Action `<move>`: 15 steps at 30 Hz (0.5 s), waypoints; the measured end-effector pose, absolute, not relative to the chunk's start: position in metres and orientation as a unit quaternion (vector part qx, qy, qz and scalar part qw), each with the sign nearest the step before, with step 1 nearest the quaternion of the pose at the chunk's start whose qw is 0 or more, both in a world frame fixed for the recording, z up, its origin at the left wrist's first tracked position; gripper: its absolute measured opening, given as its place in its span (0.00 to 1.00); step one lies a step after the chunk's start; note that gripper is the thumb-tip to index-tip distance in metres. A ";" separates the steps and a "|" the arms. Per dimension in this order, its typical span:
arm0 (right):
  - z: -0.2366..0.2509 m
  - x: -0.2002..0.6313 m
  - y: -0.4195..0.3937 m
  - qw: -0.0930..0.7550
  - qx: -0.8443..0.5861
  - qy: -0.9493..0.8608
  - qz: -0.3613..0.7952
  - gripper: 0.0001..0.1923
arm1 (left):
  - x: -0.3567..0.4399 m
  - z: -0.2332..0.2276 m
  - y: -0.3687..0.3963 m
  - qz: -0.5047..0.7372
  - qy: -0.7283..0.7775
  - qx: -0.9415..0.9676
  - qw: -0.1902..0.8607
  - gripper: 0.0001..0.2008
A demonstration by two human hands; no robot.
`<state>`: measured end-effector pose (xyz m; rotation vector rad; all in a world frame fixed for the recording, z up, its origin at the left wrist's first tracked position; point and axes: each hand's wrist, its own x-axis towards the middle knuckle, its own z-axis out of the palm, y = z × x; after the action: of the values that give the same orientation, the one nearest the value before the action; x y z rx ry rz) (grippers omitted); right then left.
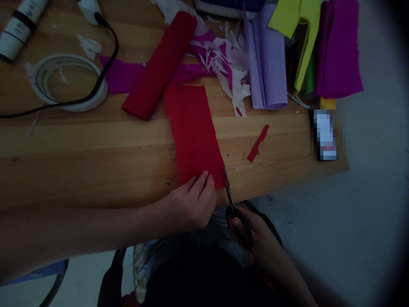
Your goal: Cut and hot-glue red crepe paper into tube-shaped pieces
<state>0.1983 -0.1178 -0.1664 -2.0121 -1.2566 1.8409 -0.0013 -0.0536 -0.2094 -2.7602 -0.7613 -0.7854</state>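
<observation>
A red crepe-paper sheet [194, 132] lies flat near the front edge of the table. My left hand [198, 202] is at its near end, fingertips bent and pinched together on the paper. In my right hand [255, 226] is a pair of black-handled scissors [229, 192], with a finger or thumb through the handle loop. The blades point away from me along the sheet's right edge, close to its near right corner. Whether they are cutting into the paper cannot be made out. A narrow red scrap [258, 143] lies to the right.
Behind the sheet lies a red roll [159, 64] over a magenta strip [123, 76]. A tape roll [102, 96] and a black cable [110, 64] are at the left. White scraps [239, 85], a lilac roll [271, 64], folded purple paper [338, 51] and a blurred phone-like object [325, 134] are rightward.
</observation>
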 end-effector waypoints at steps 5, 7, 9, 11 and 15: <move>-0.170 0.196 -0.119 0.075 -0.682 -0.426 0.589 0.32 | -0.001 -0.209 -0.054 -0.270 -0.260 -0.923 0.088 0.14; -0.170 0.195 -0.119 0.079 -0.686 -0.422 0.587 0.32 | -0.001 -0.208 -0.054 -0.273 -0.261 -0.922 0.087 0.14; -0.169 0.195 -0.118 0.082 -0.687 -0.420 0.588 0.32 | -0.001 -0.208 -0.053 -0.274 -0.260 -0.922 0.085 0.14; -0.167 0.195 -0.117 0.080 -0.680 -0.418 0.597 0.31 | -0.002 -0.207 -0.052 -0.273 -0.254 -0.924 0.083 0.14; -0.161 0.197 -0.114 0.072 -0.667 -0.415 0.615 0.30 | -0.003 -0.207 -0.050 -0.278 -0.240 -0.927 0.080 0.14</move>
<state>0.1972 -0.1137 -0.1607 -2.0047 -1.2466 1.8471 -0.0026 -0.0504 -0.2069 -2.7721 -0.7184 -0.8323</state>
